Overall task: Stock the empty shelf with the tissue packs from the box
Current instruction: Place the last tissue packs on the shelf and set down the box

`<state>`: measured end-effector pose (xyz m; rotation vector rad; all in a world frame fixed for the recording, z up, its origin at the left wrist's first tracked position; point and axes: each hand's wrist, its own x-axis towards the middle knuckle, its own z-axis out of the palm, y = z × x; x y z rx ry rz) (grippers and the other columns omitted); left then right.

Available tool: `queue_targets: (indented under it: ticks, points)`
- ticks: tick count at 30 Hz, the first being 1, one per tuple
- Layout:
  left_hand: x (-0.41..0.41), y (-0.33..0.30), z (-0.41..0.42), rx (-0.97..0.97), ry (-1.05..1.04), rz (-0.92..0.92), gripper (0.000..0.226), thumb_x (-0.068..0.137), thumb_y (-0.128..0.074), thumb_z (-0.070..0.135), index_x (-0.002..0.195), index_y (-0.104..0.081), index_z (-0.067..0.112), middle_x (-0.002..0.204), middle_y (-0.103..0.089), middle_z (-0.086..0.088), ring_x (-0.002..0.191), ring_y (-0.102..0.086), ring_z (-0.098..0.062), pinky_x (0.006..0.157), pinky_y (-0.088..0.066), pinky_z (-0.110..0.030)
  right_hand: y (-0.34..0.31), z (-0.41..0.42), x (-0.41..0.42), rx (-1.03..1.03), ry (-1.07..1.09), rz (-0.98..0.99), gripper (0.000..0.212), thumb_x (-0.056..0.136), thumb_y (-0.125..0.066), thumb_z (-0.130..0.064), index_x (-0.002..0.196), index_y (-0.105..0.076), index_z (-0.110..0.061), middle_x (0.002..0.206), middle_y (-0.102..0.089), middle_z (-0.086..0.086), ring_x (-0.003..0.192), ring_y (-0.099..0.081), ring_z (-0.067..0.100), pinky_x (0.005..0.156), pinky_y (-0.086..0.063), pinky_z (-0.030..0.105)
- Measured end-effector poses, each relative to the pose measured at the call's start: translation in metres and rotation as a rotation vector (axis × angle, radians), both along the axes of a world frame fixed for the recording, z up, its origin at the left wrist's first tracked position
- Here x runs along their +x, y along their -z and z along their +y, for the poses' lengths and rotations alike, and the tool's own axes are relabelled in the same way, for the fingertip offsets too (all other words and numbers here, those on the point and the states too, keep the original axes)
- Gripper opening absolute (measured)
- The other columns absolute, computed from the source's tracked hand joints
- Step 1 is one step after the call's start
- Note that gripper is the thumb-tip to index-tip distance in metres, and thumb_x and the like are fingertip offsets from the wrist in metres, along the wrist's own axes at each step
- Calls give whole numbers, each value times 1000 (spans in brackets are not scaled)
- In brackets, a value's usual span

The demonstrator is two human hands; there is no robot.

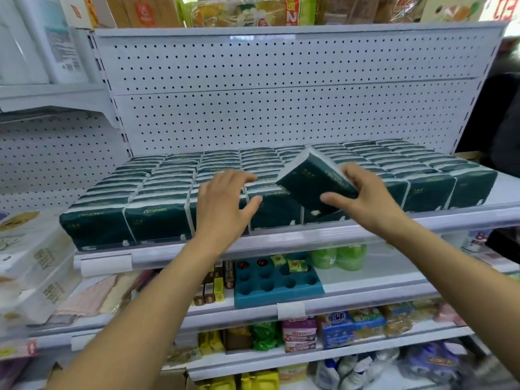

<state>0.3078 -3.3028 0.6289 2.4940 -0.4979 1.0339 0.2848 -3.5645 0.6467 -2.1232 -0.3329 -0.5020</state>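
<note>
Rows of dark green tissue packs (157,218) cover the white shelf (365,229) from left to right, several deep. My right hand (363,192) grips one more dark green tissue pack (312,181), tilted, just above the front row near the middle. My left hand (225,201) rests with spread fingers on the front packs to its left. The box is not in view.
A white pegboard (281,108) backs the shelf. Below sit a teal tray with round holes (278,285), green bottles (337,257) and small snack packs. White tissue bundles (31,266) stand at the left. A dark-clothed person (503,130) is at the right edge.
</note>
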Motion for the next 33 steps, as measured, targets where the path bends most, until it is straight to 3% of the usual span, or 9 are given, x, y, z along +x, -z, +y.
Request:
queue_targets:
  ticks: [3,5,10,14,20,25,28,31,33]
  points:
    - [31,-12,-4,415,-25,155,59,88,-61,56,140,-44,34,144,-46,9,138,-35,-14,119,-10,-42,-9,-7,2,-161,-70,-15,26,83,-76,-19,101,-57,-24,85,-59,-7,65,-56,2,58,-43,16]
    - [47,-18,-9,570,-14,251,71,86,-62,59,147,-35,34,152,-38,8,144,-26,-16,122,-1,-48,-10,-5,4,-300,-131,16,28,83,-76,-17,102,-58,-26,91,-60,-9,72,-62,2,65,-49,23]
    - [73,-26,-27,730,5,327,72,82,-68,55,144,-40,34,140,-49,3,130,-46,-22,113,-26,-46,3,10,14,-546,-129,37,35,84,-74,-21,112,-53,-27,103,-63,-10,83,-64,11,76,-53,38]
    - [86,-28,-32,749,-9,290,63,82,-72,42,138,-45,31,131,-54,3,121,-52,-23,100,-33,-43,9,17,23,-577,-65,-8,35,84,-74,-24,108,-48,-25,100,-62,-7,85,-60,16,76,-51,40]
    - [103,-31,-31,730,0,345,67,78,-75,51,134,-45,31,131,-54,4,121,-52,-23,99,-35,-44,13,14,35,-529,-95,23,33,80,-77,-22,103,-55,-29,92,-60,-15,79,-61,9,73,-53,39]
    - [87,-51,-13,562,253,447,65,87,-66,53,143,-39,33,144,-45,5,130,-44,-18,106,-36,-41,13,1,36,-458,-123,80,34,79,-80,-19,100,-56,-31,89,-65,-14,73,-65,5,69,-56,35]
    - [73,-52,11,599,397,322,50,96,-46,57,143,-42,39,154,-36,9,141,-30,-13,116,-26,-39,13,-7,35,-411,-130,92,35,77,-81,-19,98,-56,-32,88,-66,-12,72,-65,5,71,-56,37]
    - [66,-34,34,789,337,253,70,88,-34,76,150,-30,43,161,-19,15,149,-12,-11,121,-11,-41,10,-7,36,-307,-130,100,35,77,-82,-19,99,-57,-31,90,-68,-11,73,-67,8,71,-57,36]
    - [68,-23,45,833,265,242,88,80,-43,83,154,-20,42,162,-11,18,150,-5,-10,121,-5,-40,8,1,39,-302,-151,104,34,78,-81,-21,100,-57,-30,93,-66,-12,74,-65,2,69,-54,31]
